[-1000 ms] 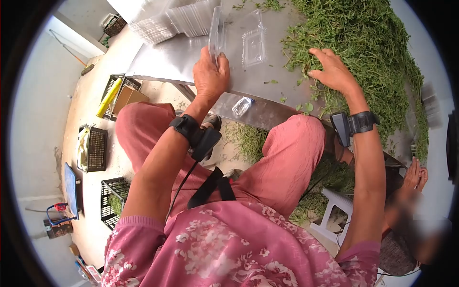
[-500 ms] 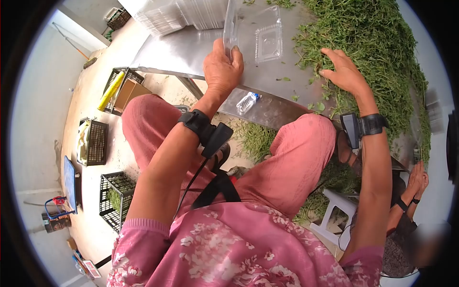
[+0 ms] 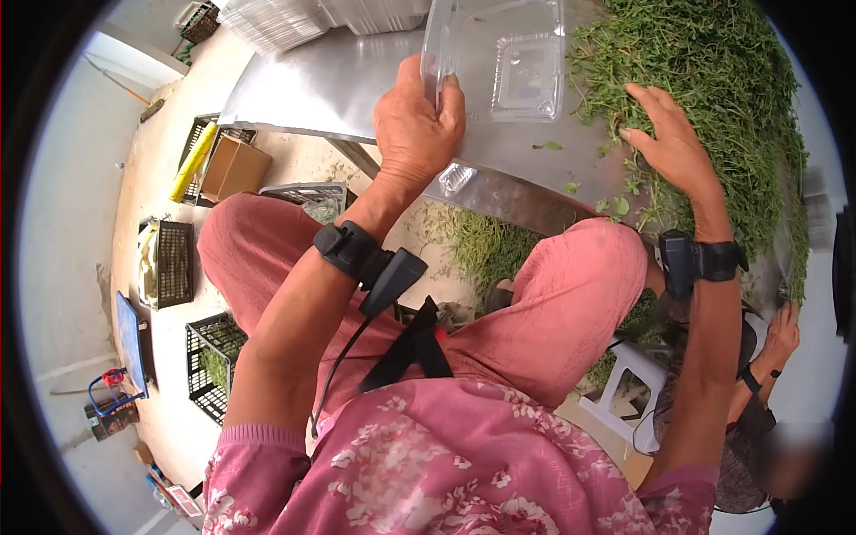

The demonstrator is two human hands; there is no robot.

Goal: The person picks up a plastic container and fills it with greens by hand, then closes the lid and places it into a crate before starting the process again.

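Observation:
A clear plastic clamshell box [image 3: 526, 85] lies opened on the metal table [image 3: 348, 85], its lid standing up on the left side. My left hand [image 3: 417, 125] pinches the edge of that lid between thumb and fingers. To the right, a large heap of green leafy stems [image 3: 713, 98] covers the table. My right hand [image 3: 670, 147] rests at the near left edge of the heap, thumb and fingers spread, with nothing held. A few loose leaves [image 3: 613, 207] lie between the box and the table's front edge.
Stacked clear boxes [image 3: 294, 22] stand at the table's back left. Black crates [image 3: 212, 361] and a cardboard box [image 3: 234, 168] are on the floor at left. More greens [image 3: 486, 245] lie under the table. A co-worker's hand [image 3: 781, 334] is at far right, beside a white stool [image 3: 624, 401].
The camera view has shifted a little. The box's base shows slightly lower and farther right, with my left hand still on the lid. My right hand remains spread at the heap's edge.

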